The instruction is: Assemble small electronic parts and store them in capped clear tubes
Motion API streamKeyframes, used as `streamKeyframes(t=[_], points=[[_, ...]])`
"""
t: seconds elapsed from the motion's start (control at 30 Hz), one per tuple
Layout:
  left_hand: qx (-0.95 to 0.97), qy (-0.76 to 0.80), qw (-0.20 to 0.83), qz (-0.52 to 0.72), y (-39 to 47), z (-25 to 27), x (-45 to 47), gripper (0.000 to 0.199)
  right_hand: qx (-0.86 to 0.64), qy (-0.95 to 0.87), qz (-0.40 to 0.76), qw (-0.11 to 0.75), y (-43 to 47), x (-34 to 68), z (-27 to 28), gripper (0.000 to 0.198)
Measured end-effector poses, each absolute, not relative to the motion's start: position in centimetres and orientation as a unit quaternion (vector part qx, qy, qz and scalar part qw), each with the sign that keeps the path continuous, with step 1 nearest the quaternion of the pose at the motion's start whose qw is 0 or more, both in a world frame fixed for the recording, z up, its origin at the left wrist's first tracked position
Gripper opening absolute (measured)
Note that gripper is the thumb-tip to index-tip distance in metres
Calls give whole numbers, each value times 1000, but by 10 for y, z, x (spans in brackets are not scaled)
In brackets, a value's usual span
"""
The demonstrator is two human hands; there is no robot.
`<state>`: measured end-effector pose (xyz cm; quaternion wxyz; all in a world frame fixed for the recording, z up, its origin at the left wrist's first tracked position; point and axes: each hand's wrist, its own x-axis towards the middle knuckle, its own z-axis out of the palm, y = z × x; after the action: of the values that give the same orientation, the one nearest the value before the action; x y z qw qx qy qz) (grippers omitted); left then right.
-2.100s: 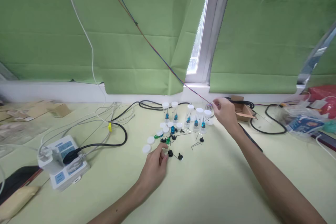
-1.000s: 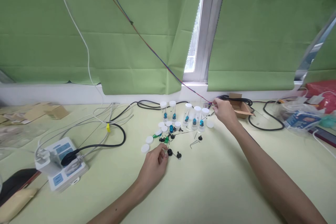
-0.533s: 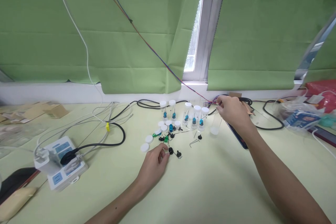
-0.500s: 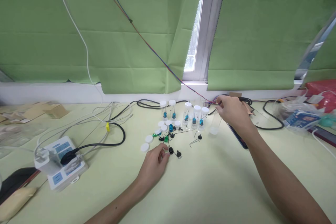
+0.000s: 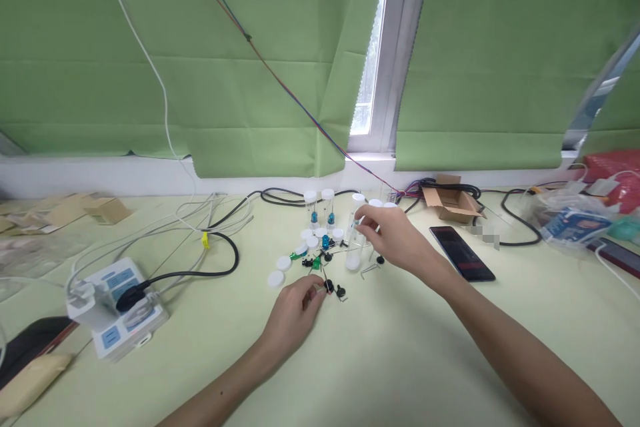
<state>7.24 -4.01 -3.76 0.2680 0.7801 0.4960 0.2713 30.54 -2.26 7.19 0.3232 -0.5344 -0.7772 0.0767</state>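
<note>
My right hand (image 5: 395,237) grips a clear plastic tube (image 5: 354,248) near its top; the tube's white end points down, just above the table. My left hand (image 5: 295,307) rests low on the table, thumb and fingertips pinched at a small black knob-headed part (image 5: 329,286) with a thin metal pin beside it. Another black knob (image 5: 341,291) lies right of it. Beyond are green pieces (image 5: 317,263), a blue piece (image 5: 325,242), loose white caps (image 5: 275,279) and bent metal keys (image 5: 370,269). White-capped tubes (image 5: 331,213) with blue pieces inside stand behind, some partly hidden by my right hand.
A dark phone (image 5: 463,253) lies to the right, with an open cardboard box (image 5: 450,202) behind it. At left sits a power strip (image 5: 117,307) with plugs and cables. Black cable (image 5: 285,200) runs along the back, and plastic bags (image 5: 570,217) lie far right.
My right hand has brought the clear tube left and nearer, from beside the phone to in front of the standing tubes. My left hand has barely shifted.
</note>
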Motion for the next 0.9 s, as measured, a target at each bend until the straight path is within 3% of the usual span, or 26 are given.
streamKeyframes(t=[0.7,0.9], points=[[814,456,236,272,-42,-41,72,27,-411,-844,142,315,-33,278,56,16],[808,467,239,269,-42,-40,73,27,-390,-852,140,321,-35,277,54,29]])
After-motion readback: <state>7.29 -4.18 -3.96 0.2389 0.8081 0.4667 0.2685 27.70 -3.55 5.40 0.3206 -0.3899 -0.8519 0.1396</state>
